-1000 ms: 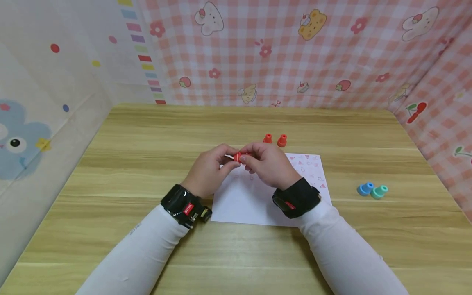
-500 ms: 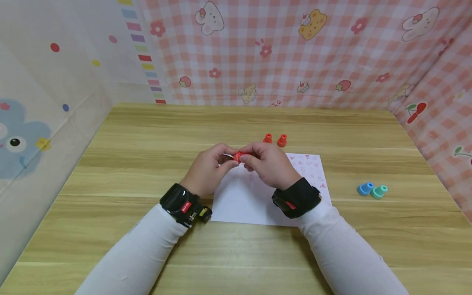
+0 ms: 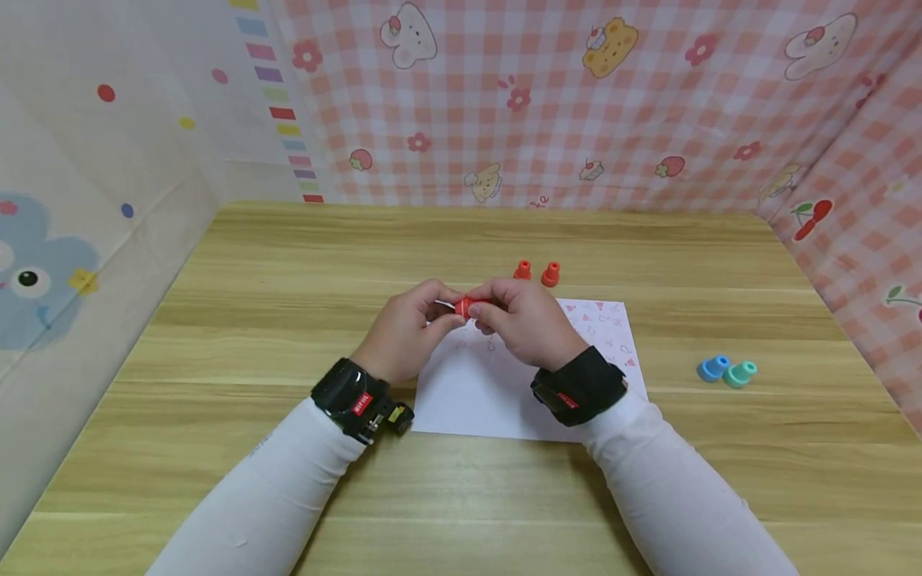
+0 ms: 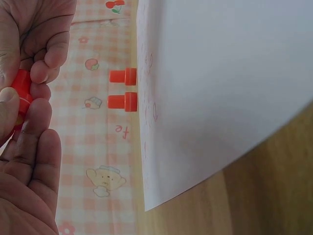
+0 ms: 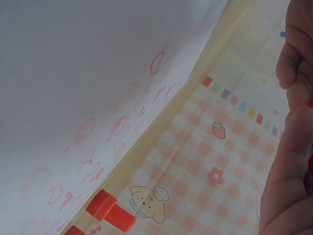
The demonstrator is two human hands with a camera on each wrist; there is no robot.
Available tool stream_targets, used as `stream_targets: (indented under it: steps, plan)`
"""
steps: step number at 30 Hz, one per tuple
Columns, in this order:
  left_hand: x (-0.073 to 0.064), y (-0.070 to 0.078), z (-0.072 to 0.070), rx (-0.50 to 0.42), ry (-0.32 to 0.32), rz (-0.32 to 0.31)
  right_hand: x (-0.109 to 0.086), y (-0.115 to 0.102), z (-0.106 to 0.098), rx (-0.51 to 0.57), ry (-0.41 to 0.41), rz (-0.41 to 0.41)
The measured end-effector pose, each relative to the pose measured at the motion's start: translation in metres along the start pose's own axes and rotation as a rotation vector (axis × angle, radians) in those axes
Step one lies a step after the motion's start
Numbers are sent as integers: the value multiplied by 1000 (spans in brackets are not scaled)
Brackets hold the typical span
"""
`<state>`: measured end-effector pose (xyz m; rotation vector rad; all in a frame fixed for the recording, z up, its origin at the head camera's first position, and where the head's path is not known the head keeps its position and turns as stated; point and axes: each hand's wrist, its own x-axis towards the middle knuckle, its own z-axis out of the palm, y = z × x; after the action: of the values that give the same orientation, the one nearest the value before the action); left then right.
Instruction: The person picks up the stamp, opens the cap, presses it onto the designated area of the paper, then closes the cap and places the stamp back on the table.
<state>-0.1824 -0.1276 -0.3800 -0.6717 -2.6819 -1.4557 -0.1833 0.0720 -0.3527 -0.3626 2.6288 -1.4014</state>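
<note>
Over the far part of a white paper sheet [image 3: 475, 400], my two hands meet at one small red stamp [image 3: 463, 307]. Thumb and fingers of my left hand [image 3: 403, 336] pinch its left end. My right hand [image 3: 533, 324] pinches the right end, hiding much of it. A pale seam crosses the red stamp [image 4: 22, 85] in the left wrist view, where fingers of both hands surround it. Pink and red prints mark the paper's far and right parts.
Two more red stamps, one left [image 3: 523, 270] and one right [image 3: 551, 274], stand beyond the paper's far edge. A blue stamp [image 3: 714, 368] and a teal stamp [image 3: 740, 374] are side by side on the wooden table [image 3: 461, 496] to the right. Patterned cloth [image 3: 533, 128] hangs behind.
My left wrist has shifted very slightly left. Both hands keep their pinch on the red stamp in nearly the same place.
</note>
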Motion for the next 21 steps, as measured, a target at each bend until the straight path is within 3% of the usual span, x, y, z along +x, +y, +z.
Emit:
stream_targets:
  steps: [21]
  plan:
    - [0,0,-2,-19,5,11,1,0,-3,27,-22,63]
